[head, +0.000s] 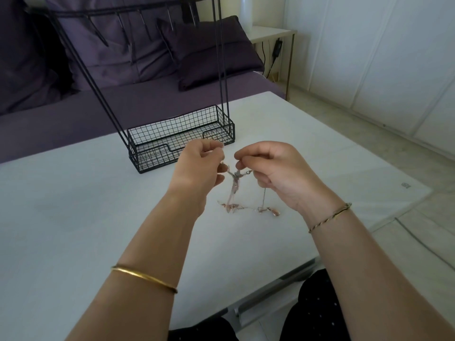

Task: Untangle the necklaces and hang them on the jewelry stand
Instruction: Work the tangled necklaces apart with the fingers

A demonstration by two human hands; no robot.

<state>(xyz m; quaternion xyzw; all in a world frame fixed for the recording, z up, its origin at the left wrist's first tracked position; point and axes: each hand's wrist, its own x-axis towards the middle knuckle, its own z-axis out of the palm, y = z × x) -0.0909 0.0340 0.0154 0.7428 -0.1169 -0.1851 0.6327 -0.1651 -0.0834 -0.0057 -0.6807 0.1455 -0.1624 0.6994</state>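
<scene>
Two hands work close together. The left hand (197, 168) and right hand (275, 175) each pinch the tangled necklaces (235, 179), the knot hanging between them and loose ends trailing on the white table (73, 205). The jewelry stand (157, 146) is just beyond, at the far edge, with broad tabletop to the left.

two hands (197, 166) (275, 173), two bracelets (144, 279) (330, 217) — one stand (182, 134)

Jewelry stand (157, 134) on table (73, 193), behind hands; tangled necklaces (236, 190) between hands, ends on table.
</scene>
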